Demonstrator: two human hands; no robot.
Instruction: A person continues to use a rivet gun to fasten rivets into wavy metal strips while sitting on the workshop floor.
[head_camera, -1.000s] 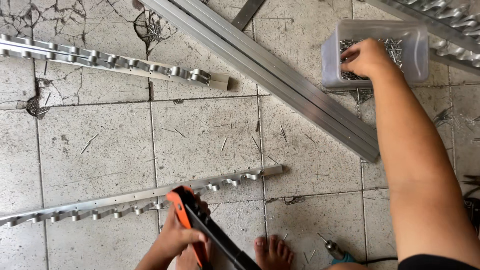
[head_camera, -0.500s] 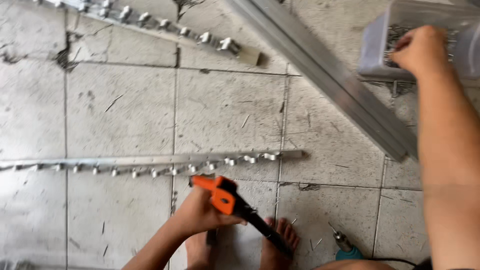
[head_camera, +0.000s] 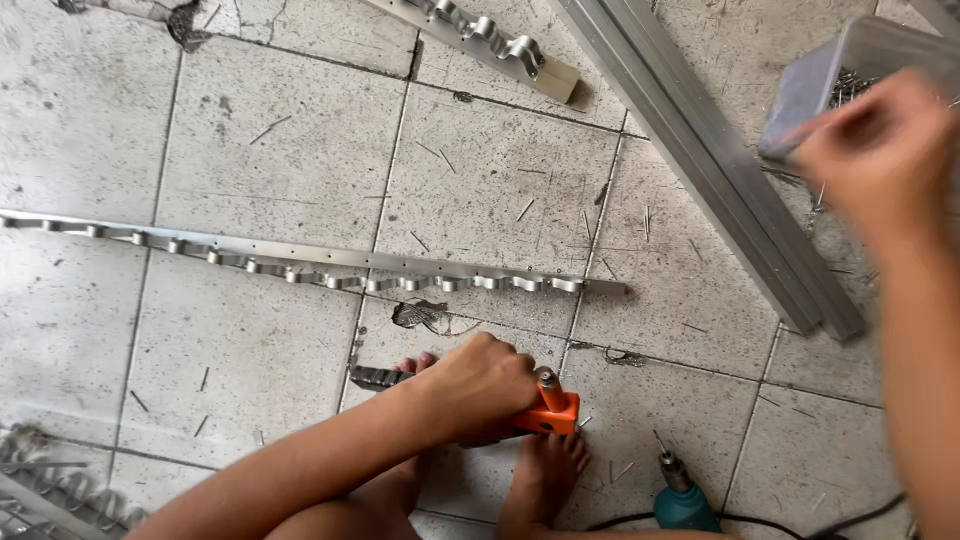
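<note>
Lying across the tiled floor (head_camera: 250, 140): notched aluminium strip (head_camera: 330, 262), nothing seated in its holes yet. Left hand (head_camera: 480, 385) clamped round orange rivet gun (head_camera: 550, 408). Right hand (head_camera: 875, 150), blurred, fingers bunched at plastic box of rivets (head_camera: 830, 75); contents of grip impossible to tell.

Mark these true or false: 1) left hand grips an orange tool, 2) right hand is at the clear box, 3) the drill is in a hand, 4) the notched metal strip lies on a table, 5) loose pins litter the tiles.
1) True: the left hand grips the orange rivet tool.
2) True: the right hand, blurred, is at the clear box.
3) False: the teal drill lies on the floor, untouched.
4) False: the notched metal strip lies on the tiled floor.
5) True: loose pins are scattered about.
</note>
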